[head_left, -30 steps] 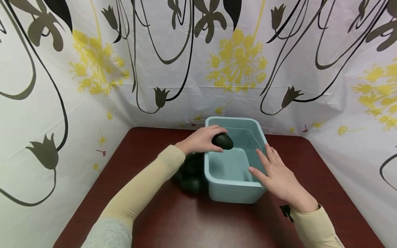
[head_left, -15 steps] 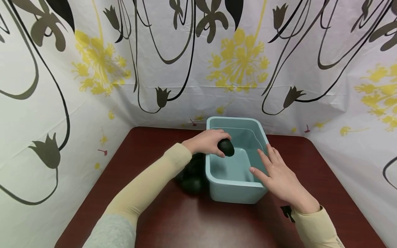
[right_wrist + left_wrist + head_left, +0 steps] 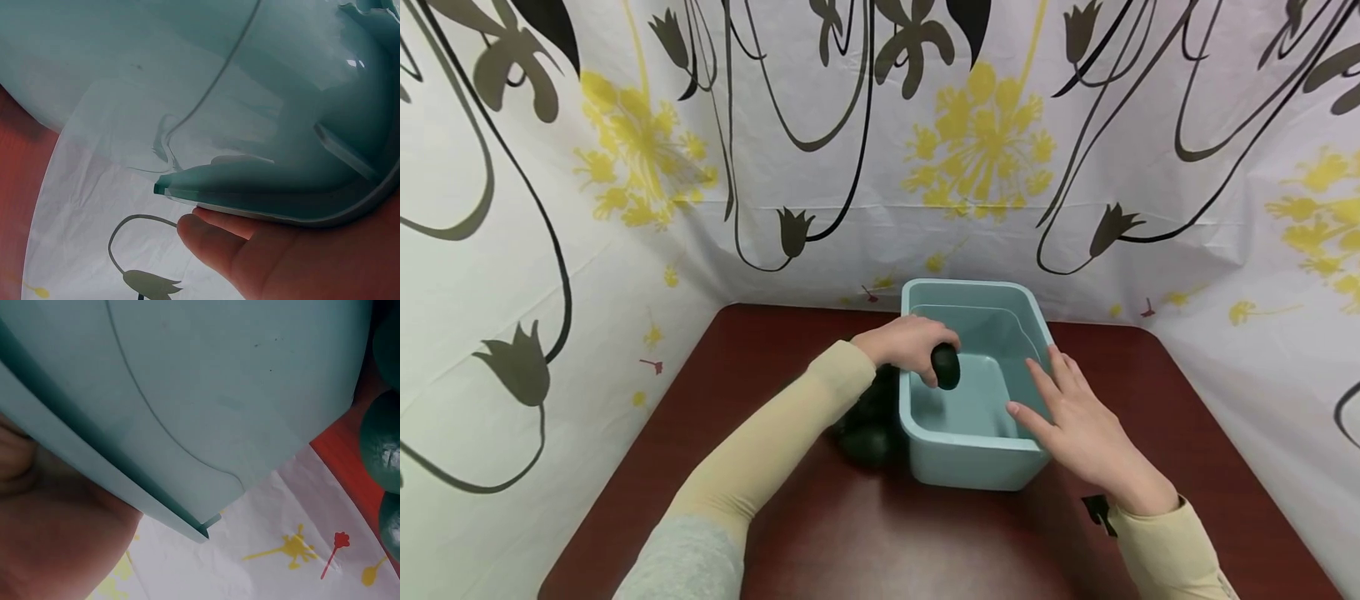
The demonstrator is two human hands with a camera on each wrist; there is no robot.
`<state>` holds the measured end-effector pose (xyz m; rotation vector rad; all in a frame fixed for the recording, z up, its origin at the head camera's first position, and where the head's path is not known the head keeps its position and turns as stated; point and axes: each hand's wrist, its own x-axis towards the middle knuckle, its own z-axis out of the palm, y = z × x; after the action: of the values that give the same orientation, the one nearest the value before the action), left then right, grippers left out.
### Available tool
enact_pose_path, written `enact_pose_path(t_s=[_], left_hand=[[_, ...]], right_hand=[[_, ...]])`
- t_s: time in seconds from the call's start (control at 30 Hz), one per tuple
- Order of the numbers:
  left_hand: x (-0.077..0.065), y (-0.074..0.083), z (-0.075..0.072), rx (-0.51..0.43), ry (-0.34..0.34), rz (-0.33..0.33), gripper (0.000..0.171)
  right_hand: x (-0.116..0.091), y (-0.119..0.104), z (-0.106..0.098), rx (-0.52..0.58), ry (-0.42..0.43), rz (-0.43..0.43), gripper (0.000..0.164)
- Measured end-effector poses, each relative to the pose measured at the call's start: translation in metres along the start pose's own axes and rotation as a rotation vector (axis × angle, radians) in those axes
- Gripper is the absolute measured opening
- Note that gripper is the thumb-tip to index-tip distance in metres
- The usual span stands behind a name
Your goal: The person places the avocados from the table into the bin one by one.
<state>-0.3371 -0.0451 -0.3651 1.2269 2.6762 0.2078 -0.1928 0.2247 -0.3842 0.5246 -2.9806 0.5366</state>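
Observation:
My left hand (image 3: 906, 343) reaches over the left rim of a light blue plastic bin (image 3: 973, 467) and grips a dark green avocado (image 3: 946, 367) above the bin's inside. At the bin's right rim, my right hand (image 3: 1086, 427) is spread with its fingers straight, fingertips right at the edge. Several more avocados (image 3: 867, 447) are bunched against the bin's left side, partly hidden under the left forearm. In the left wrist view some of these avocados (image 3: 382, 447) show at the right edge, while the held one is out of sight behind the bin wall.
The bin stands on a dark red-brown table (image 3: 880, 554) near its back edge. A white cloth (image 3: 850, 183) printed with flowers encloses the back and sides. Something small and black (image 3: 1099, 513) shows by the right wrist.
My left hand has moved a little right and down with the avocado, further over the bin, and the avocado has tipped more upright. The right hand stays at the rim.

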Motion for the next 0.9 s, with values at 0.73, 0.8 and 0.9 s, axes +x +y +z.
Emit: enact_pose_path(t_s=[0.73,0.8,0.9], left_hand=[[-0.007,0.000,-0.001,-0.120,0.096,0.032,0.073],[-0.009,0.000,-0.002,-0.132,0.125,0.050,0.075],[-0.013,0.002,-0.006,-0.145,0.169,0.071,0.077]], right_hand=[[0.001,-0.001,-0.002,-0.015,-0.008,0.002,0.090],[0.000,-0.001,-0.002,-0.015,-0.009,0.001,0.090],[0.000,-0.002,-0.001,-0.015,-0.003,-0.001,0.090]])
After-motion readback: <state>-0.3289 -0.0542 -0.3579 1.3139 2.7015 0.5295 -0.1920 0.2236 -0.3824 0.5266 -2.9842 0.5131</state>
